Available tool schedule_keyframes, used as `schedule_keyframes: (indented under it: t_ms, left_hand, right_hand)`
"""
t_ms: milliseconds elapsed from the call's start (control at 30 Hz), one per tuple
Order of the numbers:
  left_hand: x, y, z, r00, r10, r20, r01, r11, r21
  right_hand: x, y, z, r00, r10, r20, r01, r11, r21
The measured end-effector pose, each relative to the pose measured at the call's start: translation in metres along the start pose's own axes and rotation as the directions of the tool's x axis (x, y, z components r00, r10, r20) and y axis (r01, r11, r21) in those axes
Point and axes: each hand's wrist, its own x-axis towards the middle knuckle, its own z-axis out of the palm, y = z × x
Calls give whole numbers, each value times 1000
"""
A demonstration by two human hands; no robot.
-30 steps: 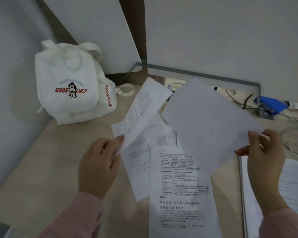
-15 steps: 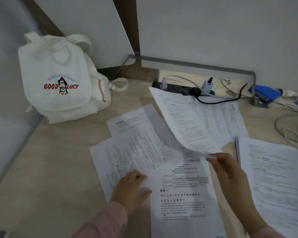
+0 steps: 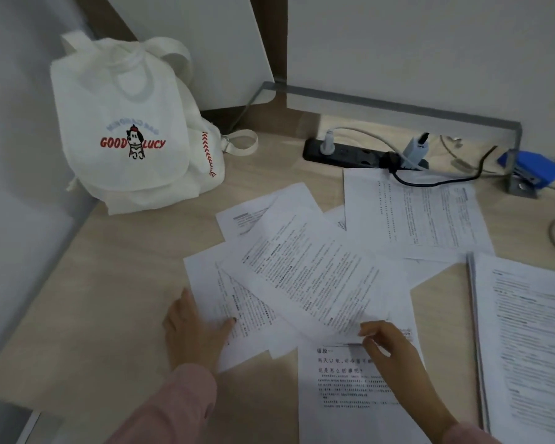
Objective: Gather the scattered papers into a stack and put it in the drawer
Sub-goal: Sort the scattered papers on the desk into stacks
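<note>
Several printed white sheets lie fanned and overlapping on a light wooden desk (image 3: 109, 283). The top sheet (image 3: 308, 270) lies slanted across the middle of the pile. My right hand (image 3: 388, 350) pinches that sheet's near edge between thumb and fingers. My left hand (image 3: 193, 328) lies flat, fingers spread, on the near left corner of a lower sheet (image 3: 231, 306). A sheet with large print (image 3: 350, 392) lies nearest me, partly under my right hand. Another sheet (image 3: 414, 216) rests farther back right. A thicker stack of papers (image 3: 532, 347) sits at the right edge. No drawer is in view.
A white "GOOD LUCY" backpack (image 3: 125, 129) stands at the back left against the wall. A black power strip (image 3: 350, 153) with plugs and a black cable lies at the back. A blue object (image 3: 535, 168) and loose cables sit at the far right.
The sheet my right hand held raised has come down flat onto the pile. My left hand has slid left to the edge of a lower sheet.
</note>
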Motion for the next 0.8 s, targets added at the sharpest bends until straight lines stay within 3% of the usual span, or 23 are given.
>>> schedule_keyframes:
  t_ms: [433,567,700,800]
  left_hand:
    - [4,7,-2,981,-163,107,178,973,-144]
    - [5,3,-2,972,-183,148,208,962,-178]
    - [5,-7,-14,953,-154,262,275,804,-527]
    - [4,-15,-22,940,-104,324,289,748,-598]
  right_hand:
    - [11,-2,-17,974,218,-55,-194,941,279]
    - [17,-6,-17,985,170,-20,-166,978,128]
    - [24,-13,-14,989,148,22,-147,988,-40]
    - [33,-18,-13,993,92,73,-78,981,-177]
